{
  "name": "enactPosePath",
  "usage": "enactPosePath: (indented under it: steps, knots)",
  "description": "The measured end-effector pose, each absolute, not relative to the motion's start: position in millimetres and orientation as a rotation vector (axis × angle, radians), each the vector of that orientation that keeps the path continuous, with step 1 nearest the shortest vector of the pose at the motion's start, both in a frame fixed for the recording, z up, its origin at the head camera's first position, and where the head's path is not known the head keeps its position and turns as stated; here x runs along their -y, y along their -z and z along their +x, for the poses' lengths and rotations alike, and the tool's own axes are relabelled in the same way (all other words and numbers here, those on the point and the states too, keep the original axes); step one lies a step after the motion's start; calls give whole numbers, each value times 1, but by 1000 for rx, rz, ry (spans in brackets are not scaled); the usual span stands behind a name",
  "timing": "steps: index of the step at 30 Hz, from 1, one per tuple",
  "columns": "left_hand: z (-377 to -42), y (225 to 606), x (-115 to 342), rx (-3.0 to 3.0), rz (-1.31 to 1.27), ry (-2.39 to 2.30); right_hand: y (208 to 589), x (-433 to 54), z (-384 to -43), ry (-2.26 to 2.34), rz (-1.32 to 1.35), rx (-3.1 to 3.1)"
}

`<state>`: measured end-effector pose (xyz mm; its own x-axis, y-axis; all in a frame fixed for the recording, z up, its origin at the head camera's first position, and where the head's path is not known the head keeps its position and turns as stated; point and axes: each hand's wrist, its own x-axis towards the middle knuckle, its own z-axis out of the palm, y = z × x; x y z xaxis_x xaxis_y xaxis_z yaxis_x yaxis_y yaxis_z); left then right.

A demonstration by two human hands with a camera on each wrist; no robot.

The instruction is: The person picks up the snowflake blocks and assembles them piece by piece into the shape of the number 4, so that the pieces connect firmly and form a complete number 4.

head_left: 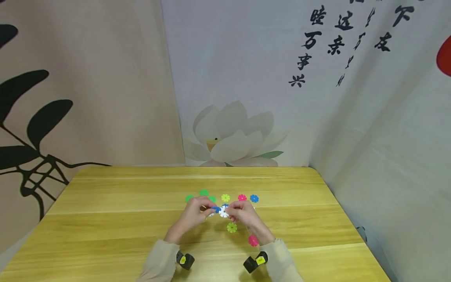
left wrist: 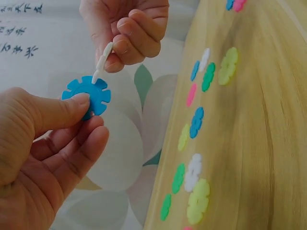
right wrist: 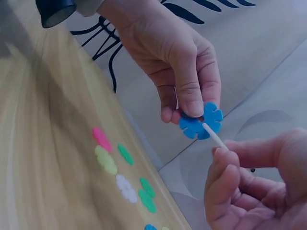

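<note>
Your left hand [head_left: 193,212] pinches a blue notched disc [left wrist: 100,97], thumb across its face and fingers behind; your right hand [head_left: 246,214] pinches a white notched disc [left wrist: 102,62] between thumb and fingertips. You hold both discs up off the table [head_left: 123,215], in the gap between your hands: the blue just right of your left fingertips, the white just left of your right ones. The discs are round, so neither has a long axis to go by; how their planes cross is what counts. In both wrist views the blue disc shows its broad face while the white one is nearly edge-on, its free edge meeting the blue one or just beside it. You cannot tell from here whether that edge sits in a notch or merely overlaps the blue face. Beyond your left hand lie green discs [head_left: 203,192]; a yellow disc [head_left: 231,227] lies nearer you, between your hands, and a pink disc [head_left: 253,240] beside your right wrist.
</note>
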<state>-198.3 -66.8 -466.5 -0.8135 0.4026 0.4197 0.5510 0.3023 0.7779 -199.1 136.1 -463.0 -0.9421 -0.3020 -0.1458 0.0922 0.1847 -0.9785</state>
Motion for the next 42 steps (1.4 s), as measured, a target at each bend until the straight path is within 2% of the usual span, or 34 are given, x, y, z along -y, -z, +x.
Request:
enactPosePath:
  steps: [22,31,42]
  knots:
    - [-194,455,61,2231,-988,1459,444,-133,-190,1917,-179,-2117]
    - [-198,454,67,2271,-835,1573,440,-139,-196,1931,-232,-2188]
    - [-199,465,73,2298,-788,1520,478,-182,-225,1963,31,-2378]
